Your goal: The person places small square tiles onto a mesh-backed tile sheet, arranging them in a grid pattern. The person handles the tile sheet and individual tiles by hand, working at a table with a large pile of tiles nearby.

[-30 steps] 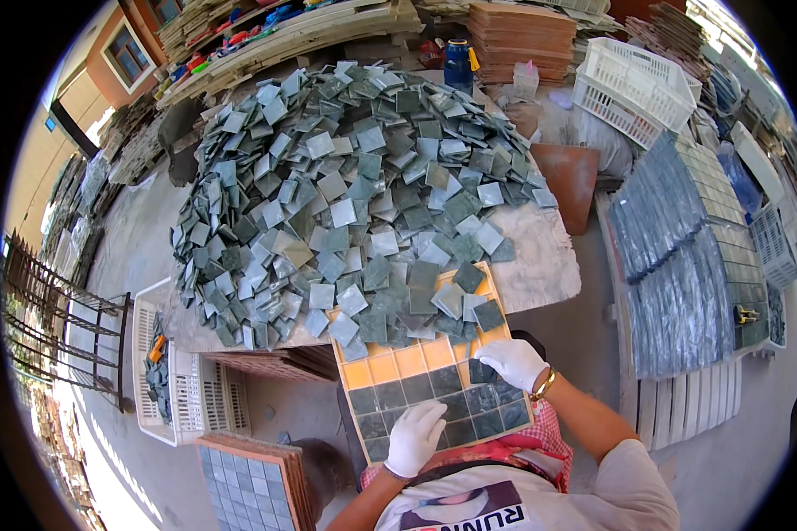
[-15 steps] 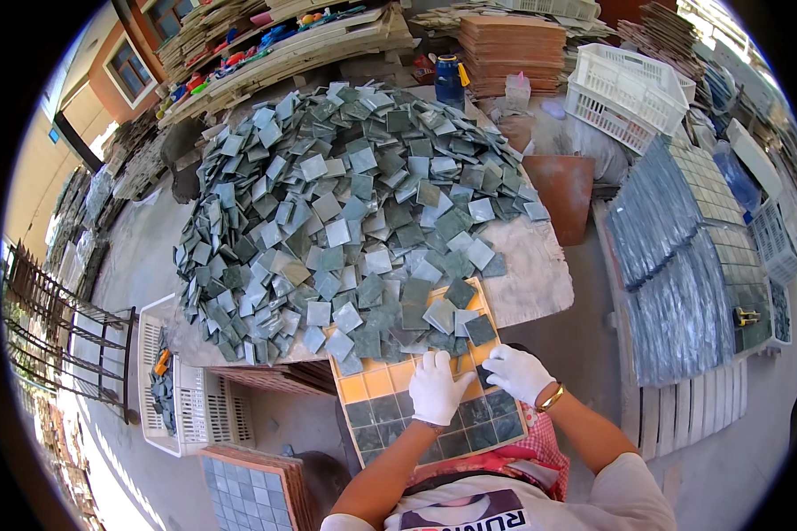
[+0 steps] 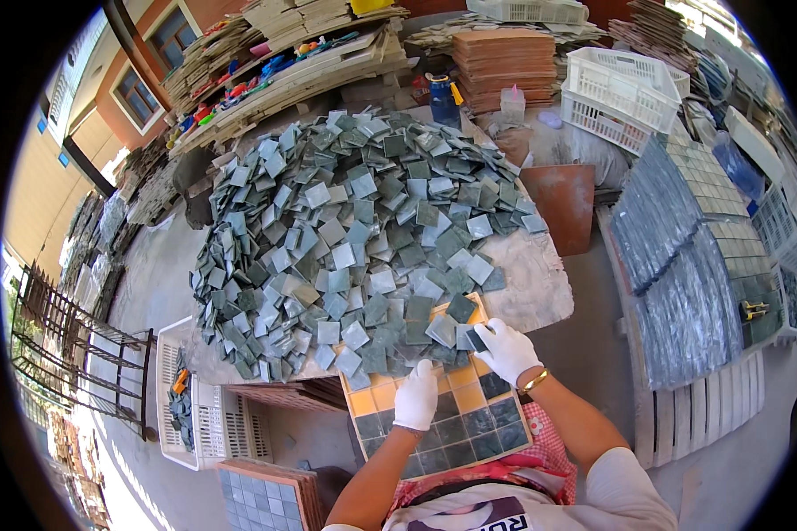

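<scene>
My right hand [image 3: 511,354], in a white glove, pinches a small dark square stone tile [image 3: 476,340] at the near edge of the tile heap. Below it lies a yellow gridded tray [image 3: 469,397], tilted toward me. Dark tiles [image 3: 443,457] fill the tray's near rows, while several yellow cells farther up are bare. My left hand [image 3: 415,398], also gloved, is over the tray's middle with its fingers bunched; what they hold, if anything, is hidden. Loose tiles [image 3: 354,334] spill over the tray's far part.
A large heap of grey-green tiles [image 3: 345,230] covers the worktable [image 3: 540,288]. White crates [image 3: 208,425] stand at the left, beside a stack of tiled panels [image 3: 261,500]. Wrapped tile stacks [image 3: 673,274] sit on a pallet [image 3: 700,416] at the right.
My right hand has moved up to the heap's edge and taken hold of a tile. My left hand has drawn slightly left and down, its fingers now bunched. The view has shifted slightly.
</scene>
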Motion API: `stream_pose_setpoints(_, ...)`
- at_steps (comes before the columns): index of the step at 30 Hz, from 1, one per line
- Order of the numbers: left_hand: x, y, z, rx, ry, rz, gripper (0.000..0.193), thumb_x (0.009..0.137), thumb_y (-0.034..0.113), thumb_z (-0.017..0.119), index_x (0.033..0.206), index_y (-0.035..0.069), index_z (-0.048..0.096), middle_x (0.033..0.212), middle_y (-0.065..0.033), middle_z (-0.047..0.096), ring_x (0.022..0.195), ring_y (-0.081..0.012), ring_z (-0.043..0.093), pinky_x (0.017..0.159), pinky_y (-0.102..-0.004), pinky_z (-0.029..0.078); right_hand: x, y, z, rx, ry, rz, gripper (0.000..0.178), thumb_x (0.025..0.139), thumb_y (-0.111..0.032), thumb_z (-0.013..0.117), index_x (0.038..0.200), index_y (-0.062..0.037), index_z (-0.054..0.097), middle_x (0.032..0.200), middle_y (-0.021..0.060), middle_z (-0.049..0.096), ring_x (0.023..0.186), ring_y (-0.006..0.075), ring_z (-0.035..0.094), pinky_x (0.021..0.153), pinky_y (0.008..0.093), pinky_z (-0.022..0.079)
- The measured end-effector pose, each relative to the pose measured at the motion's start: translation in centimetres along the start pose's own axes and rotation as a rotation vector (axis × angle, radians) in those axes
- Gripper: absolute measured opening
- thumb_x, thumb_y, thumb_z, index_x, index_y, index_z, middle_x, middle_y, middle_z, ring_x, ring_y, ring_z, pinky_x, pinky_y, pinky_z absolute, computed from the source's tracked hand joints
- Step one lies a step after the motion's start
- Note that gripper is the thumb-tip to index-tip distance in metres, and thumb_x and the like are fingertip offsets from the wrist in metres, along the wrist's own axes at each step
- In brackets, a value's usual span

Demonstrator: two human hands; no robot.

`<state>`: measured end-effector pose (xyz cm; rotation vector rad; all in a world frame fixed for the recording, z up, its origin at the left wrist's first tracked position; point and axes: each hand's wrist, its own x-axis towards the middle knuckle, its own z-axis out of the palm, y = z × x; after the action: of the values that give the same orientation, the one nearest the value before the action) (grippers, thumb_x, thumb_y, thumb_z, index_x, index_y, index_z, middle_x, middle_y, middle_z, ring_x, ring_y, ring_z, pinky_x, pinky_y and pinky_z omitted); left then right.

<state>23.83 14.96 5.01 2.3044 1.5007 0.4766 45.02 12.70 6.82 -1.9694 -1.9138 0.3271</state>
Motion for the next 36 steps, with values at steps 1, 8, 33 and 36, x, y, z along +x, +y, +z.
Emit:
stream_pose_setpoints(1, -0.3, -1.2, -0.8, -0.038, 0.051, 0.042, 0.010, 0.088, 0.013, 0.049, 0.097, 0.007, 0.048, 0.081, -0.0196, 0.060, 0.076, -0.0388, 0.060, 0.066, -0.0482, 0.049, 0.1, 0.5, 0.4, 0.061, 0.024, -0.012, 0.035, 0.080, -0.026, 0.069, 0.108, -0.0110, 0.055, 0.101, 0.0117, 0.058, 0.085, 0.0308, 0.062, 0.070, 0.0435, 0.051)
stream_pose_setpoints(8, -2.3, -4.7, -5.3, -0.062, 0.039, 0.019, 0.022, 0.083, 0.022, 0.063, 0.100, 0.008, 0.061, 0.089, -0.0141, 0.062, 0.081, -0.0340, 0.061, 0.068, -0.0421, 0.050, -2.2, 1.0, -0.5, 0.901, -0.104, 0.253, 0.027, 0.090, -0.016, 0.058, 0.114, -0.0051, 0.062, 0.084, 0.0073, 0.066, 0.059, 0.0115, 0.061, 0.056, 0.0244, 0.050)
stream_pose_setpoints(33, -1.4, 1.3, 0.2, -0.115, 0.108, 0.045, 0.035, 0.078, 0.018, 0.066, 0.111, 0.009, 0.058, 0.106, -0.0103, 0.059, 0.091, -0.0316, 0.062, 0.071, -0.0400, 0.051, -7.7, -1.5, 3.0, 0.392, 0.134, -0.213, 0.011, 0.078, -0.012, 0.068, 0.087, -0.0075, 0.064, 0.098, 0.0091, 0.063, 0.088, 0.0274, 0.063, 0.076, 0.0362, 0.052)
stream_pose_setpoints(36, -0.3, 0.4, 0.9, 0.038, 0.048, 0.190, 0.026, 0.078, 0.018, 0.065, 0.101, 0.009, 0.056, 0.099, -0.0073, 0.056, 0.088, -0.0302, 0.060, 0.070, -0.0398, 0.051, -8.1, -2.0, 2.6, 0.434, 0.167, -0.165, 0.009, 0.078, -0.012, 0.069, 0.085, -0.0071, 0.065, 0.096, 0.0093, 0.064, 0.085, 0.0278, 0.063, 0.074, 0.0357, 0.052)
